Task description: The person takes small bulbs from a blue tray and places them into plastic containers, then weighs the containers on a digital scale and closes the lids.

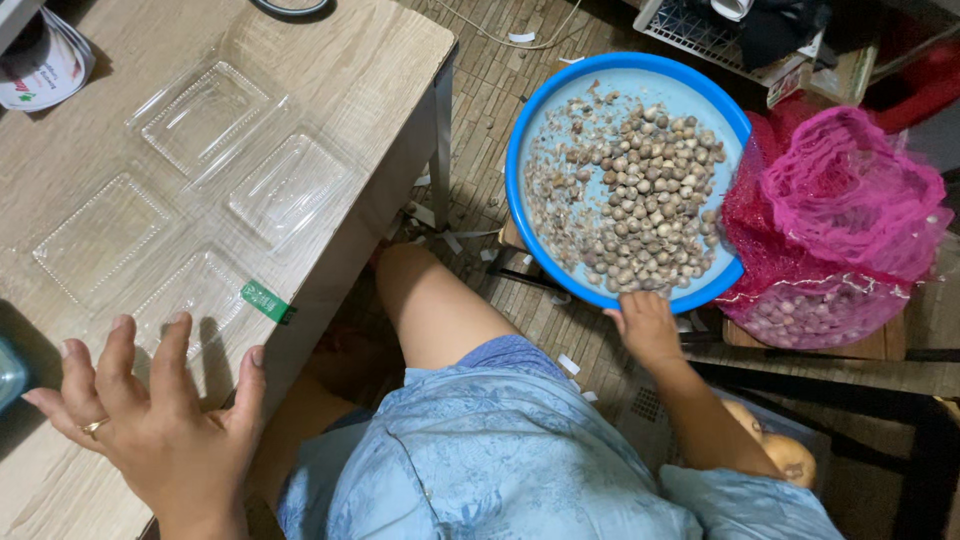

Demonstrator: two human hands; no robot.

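We take the table (380,70) as our landmark; it fills the left of the view, a pale wood-grain top with a metal leg at its near corner. Right of the table, lower down over the tiled floor, sits the blue basin (520,215), holding a heap of small round brownish bulbs (650,200) and loose skins. Further right of the table, touching the basin's far rim, bulges a pink mesh sack (840,220) with more bulbs showing through its lower part.

On the table lie four clear plastic trays (205,115) in two connected pairs, and a small green tag (265,301) sits at the table's edge beside the nearest tray.

Our right hand (648,325) is off to the right of the table, at the basin's near rim; its fingers curl against the rim, but we cannot tell whether they truly clasp it. The bulbs lie just beyond those fingers, inside the basin.

Our left hand (160,420) hovers spread wide over the table's near edge, holding nothing, fingertips just short of the nearest tray. It wears a ring (93,428). Between the table and the basin, our bare knee juts out.
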